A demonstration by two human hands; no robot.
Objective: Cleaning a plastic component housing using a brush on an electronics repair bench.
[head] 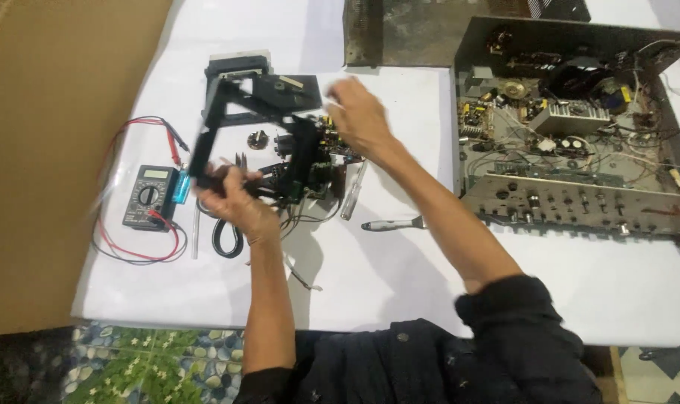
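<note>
While the left hand (235, 198) was clamped on the black frame's (254, 123) low corner, the right hand (358, 116) hovered loose above that grip; dangling wires (299, 224) could've snagged.

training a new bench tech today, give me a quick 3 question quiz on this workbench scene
1. True or false: the left hand grips the black frame assembly at its lower end.
2. Which lies nearest the multimeter?
A. the open amplifier chassis
B. the red test leads
C. the screwdriver
3. Fill in: the right hand is at the frame's ____ end, near the black panel.

Key
1. True; its fingers wrap the lower corner.
2. B; the leads loop around the meter on the white sheet, while the chassis sits far to the right.
3. Upper. Motion blur hides whether it grips or only touches.
</note>
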